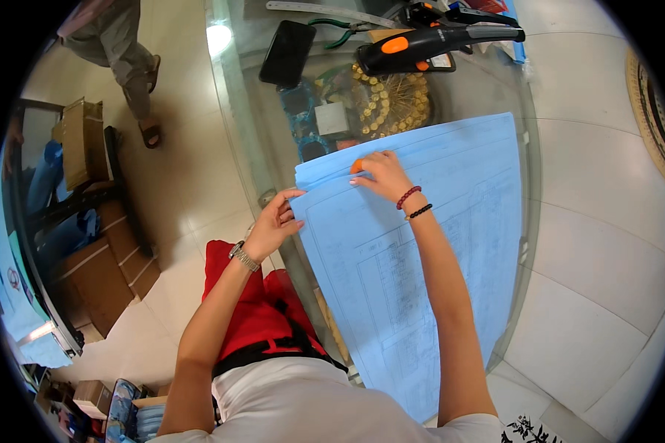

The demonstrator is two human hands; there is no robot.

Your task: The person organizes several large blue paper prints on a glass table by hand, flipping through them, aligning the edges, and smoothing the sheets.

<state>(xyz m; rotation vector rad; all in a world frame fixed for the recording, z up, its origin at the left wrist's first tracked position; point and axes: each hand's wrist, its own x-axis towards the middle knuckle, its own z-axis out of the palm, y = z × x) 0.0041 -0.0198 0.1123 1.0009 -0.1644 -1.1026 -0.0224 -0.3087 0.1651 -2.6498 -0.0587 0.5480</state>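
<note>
Blue sheets [414,258] lie faintly printed across the glass worktop [476,94] — the right hand [384,176] has its grip closed on a small orange object [357,166] near their far edge. At their left edge, the left hand [270,227] curls partway — whether it pinches paper, I cannot tell.

L arm [218,303] bare, elbow bent, forearm slanting up & to R; L hand [273,221] loosely curled, fingers pointing R, thumb apart below them. R arm [445,284] also bare, slight elbow bend, forearm angled up-L; R hand [383,176] a bit farther fwd, back up, fingers bent twd thumb. Hands near e/o, not touching.
</note>
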